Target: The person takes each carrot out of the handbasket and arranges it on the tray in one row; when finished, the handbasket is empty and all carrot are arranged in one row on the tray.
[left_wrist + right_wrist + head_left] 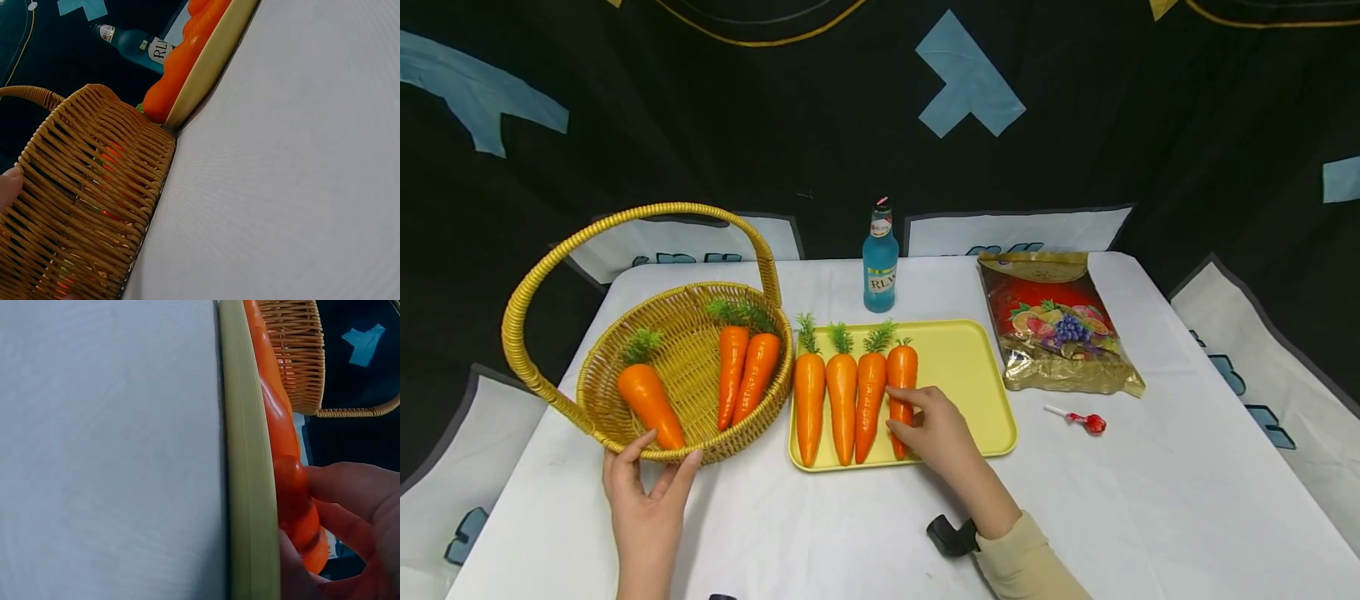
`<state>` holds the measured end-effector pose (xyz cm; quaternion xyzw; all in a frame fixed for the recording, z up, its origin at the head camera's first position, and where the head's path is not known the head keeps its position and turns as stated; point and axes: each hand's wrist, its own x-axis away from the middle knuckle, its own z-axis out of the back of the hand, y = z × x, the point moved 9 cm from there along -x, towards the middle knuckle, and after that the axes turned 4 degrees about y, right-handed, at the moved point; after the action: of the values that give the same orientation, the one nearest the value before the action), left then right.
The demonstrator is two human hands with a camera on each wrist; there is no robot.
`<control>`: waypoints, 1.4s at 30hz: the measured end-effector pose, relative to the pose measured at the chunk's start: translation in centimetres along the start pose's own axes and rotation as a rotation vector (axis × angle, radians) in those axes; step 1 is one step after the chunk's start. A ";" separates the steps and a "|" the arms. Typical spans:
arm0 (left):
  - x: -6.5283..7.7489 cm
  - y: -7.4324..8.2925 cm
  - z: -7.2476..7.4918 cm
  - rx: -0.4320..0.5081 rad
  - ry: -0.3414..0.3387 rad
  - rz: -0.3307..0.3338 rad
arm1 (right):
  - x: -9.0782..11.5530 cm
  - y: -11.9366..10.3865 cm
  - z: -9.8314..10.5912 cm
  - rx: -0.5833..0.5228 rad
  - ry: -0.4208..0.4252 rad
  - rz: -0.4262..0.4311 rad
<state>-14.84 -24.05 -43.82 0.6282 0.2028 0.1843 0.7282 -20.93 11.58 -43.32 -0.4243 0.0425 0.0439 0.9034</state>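
Lengthwise near-far, tip nearest, right hand (942, 432) pinching carrot (901, 373), left hand (647, 498) gripping basket (726, 444)

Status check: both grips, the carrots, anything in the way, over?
Left grip holding basket at near rim. Right grip pinching rightmost carrot on tray. Possibly in the way: three carrots between it and basket.

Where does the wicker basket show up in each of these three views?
Head: the wicker basket stands left of centre.
Left wrist: the wicker basket fills the lower left.
Right wrist: only part shows, at upper right.
Shared landmark: the yellow tray, beside it.
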 end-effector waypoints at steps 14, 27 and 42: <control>0.2 0.0 -0.1 -0.046 -0.004 0.020 | 0.3 -1.1 -0.7 0.274 -0.053 0.008; 0.1 -0.3 -0.1 -0.026 -0.014 0.047 | 0.2 -1.8 -1.0 0.473 -0.103 0.017; 0.0 -0.1 0.0 -0.023 -0.011 0.020 | 0.5 -2.2 -1.0 0.486 -0.121 0.050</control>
<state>-14.81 -24.01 -43.90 0.6229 0.1906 0.1905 0.7344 -20.17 9.43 -42.32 -0.1900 0.0080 0.0803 0.9785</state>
